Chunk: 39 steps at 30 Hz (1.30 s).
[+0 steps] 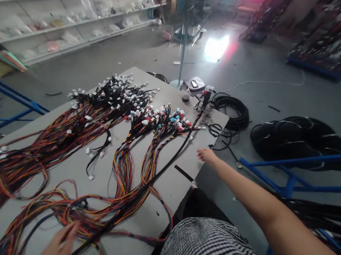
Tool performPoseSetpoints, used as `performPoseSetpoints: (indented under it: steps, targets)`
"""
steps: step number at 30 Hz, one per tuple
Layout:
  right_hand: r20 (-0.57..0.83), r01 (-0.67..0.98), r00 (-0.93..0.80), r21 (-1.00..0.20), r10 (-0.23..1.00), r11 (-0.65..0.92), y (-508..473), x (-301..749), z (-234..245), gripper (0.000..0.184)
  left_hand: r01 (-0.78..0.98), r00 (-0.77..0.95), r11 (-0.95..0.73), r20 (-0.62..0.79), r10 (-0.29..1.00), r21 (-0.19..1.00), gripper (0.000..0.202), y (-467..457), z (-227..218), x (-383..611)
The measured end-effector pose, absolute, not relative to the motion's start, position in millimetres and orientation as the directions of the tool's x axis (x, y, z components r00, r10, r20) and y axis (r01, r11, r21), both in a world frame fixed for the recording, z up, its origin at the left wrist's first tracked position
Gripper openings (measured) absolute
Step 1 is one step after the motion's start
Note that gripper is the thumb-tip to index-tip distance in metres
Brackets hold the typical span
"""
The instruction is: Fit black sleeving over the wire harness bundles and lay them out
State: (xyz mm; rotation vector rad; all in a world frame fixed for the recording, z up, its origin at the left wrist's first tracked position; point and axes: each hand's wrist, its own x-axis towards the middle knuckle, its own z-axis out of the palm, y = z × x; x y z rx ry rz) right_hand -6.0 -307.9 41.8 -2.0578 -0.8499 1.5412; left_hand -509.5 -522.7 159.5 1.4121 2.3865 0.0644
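My left hand (60,247), slightly blurred, is low at the left with thumb and fingers apart. It is beside a long black sleeved cable (172,158) and over loose coloured wires (85,209); whether it touches them I cannot tell. My right hand (207,155) is near the table's right edge with its fingers curled in; anything inside them is hidden. The black cable runs diagonally across the table to a dark connector end (206,98). Beside it, wire bundles (124,161) end in white, red and blue connectors (172,119).
A large wire harness pile (107,96) covers the table's (189,203) left side. Scissors (215,129) and a short black strip (184,173) lie near the right edge. Black tubing coils (233,108), a stool (195,84) and a blue frame (289,181) stand beyond it.
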Motion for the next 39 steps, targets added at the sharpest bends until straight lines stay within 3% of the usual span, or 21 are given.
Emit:
performPoseSetpoints:
  steps: [3, 7, 11, 15, 20, 23, 27, 30, 33, 35, 37, 39]
  targets:
    - [-0.596, 0.344, 0.244, -0.684, 0.765, -0.643, -249.2, 53.8, 41.0, 0.021, 0.774, -0.194, 0.259, -0.173, 0.966, 0.578, 0.051, -447.5, 134.4, -416.7]
    - [-0.509, 0.533, 0.268, -0.629, 0.818, -0.566, -175.6, 119.5, 24.5, 0.024, 0.647, 0.054, 0.07, -0.137, 0.989, 0.76, 0.039, -335.8, 106.0, -264.7]
    - [-0.367, 0.855, 0.162, -0.412, 0.916, -0.316, -138.6, 158.4, 9.0, 0.027, 0.625, 0.05, 0.054, -0.109, 0.993, 0.778, 0.028, -225.3, 68.3, -145.4]
    - [-0.355, 0.953, 0.016, -0.279, 0.935, -0.122, -125.6, 173.1, 1.8, 0.05, 0.662, -0.023, 0.105, -0.12, 0.993, 0.742, 0.019, -125.1, 36.2, -69.9]
    - [-0.423, 0.973, -0.087, -0.229, 0.902, -0.013, -126.3, 181.5, -0.6, 0.036, 0.419, -0.122, 0.507, -0.506, 0.854, 0.753, 0.013, -57.3, 19.4, -24.5]
    - [-0.408, 0.982, -0.096, -0.19, 0.908, 0.019, -139.3, 185.6, 0.6, 0.027, 0.332, -0.096, 0.585, -0.591, 0.801, 0.74, 0.015, -48.3, 16.1, -21.0]
    - [-0.474, 0.978, 0.017, -0.175, 0.88, -0.114, -156.8, 189.7, 1.9, 0.03, 0.201, 0.052, 0.642, -0.663, 0.747, 0.74, 0.017, -46.4, 16.8, -28.7]
    - [-0.552, 0.943, 0.13, -0.188, 0.824, -0.275, -159.4, 193.8, 3.3, 0.038, 0.204, 0.103, 0.677, -0.704, 0.703, 0.707, 0.018, -46.0, 20.2, -32.0]
    - [-0.622, 0.904, 0.148, -0.231, 0.769, -0.361, -154.8, 198.6, 7.7, 0.031, 0.202, 0.109, 0.721, -0.747, 0.656, 0.663, 0.02, -48.4, 24.0, -31.6]
    - [-0.737, 0.806, 0.049, -0.369, 0.674, -0.463, -150.3, 199.9, 11.8, 0.034, 0.177, 0.119, 0.739, -0.759, 0.64, 0.65, 0.022, -51.4, 25.3, -30.1]
    - [-0.82, 0.59, -0.151, -0.523, 0.553, -0.615, -145.0, 197.9, 15.8, 0.042, 0.168, 0.118, 0.749, -0.767, 0.631, 0.641, 0.024, -54.1, 25.1, -27.9]
    - [-0.822, 0.371, -0.307, -0.568, 0.48, -0.735, -137.5, 192.9, 19.0, 0.046, 0.174, 0.102, 0.753, -0.773, 0.627, 0.634, 0.022, -55.6, 23.7, -25.4]
